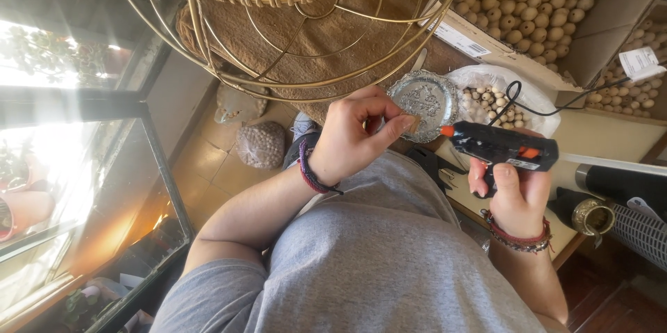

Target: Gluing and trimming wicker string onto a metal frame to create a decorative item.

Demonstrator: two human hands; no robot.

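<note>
The left hand (347, 140) pinches a small bead (413, 123) in a fingertip grip just before the glue gun (501, 147) nozzle — the right hand (514, 194) grips that gun's handle — above the worktop (611, 137), near a silver dish (422, 102).

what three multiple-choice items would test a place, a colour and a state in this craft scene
1. Where does the ornate silver dish lie?
A. between the two hands, beside the bag of wooden beads
B. inside the cardboard box
C. on the floor

2. What colour is the nozzle tip of the glue gun?
A. blue
B. orange
C. white

3. How does the left hand stand?
A. flat and open
B. pinching a small tan piece
C. gripping the wire frame

Answers: 1 A, the dish sits just left of the bead bag; 2 B, the tip shows orange on the black gun held in the right hand; 3 B, thumb and finger close on the piece.
</note>
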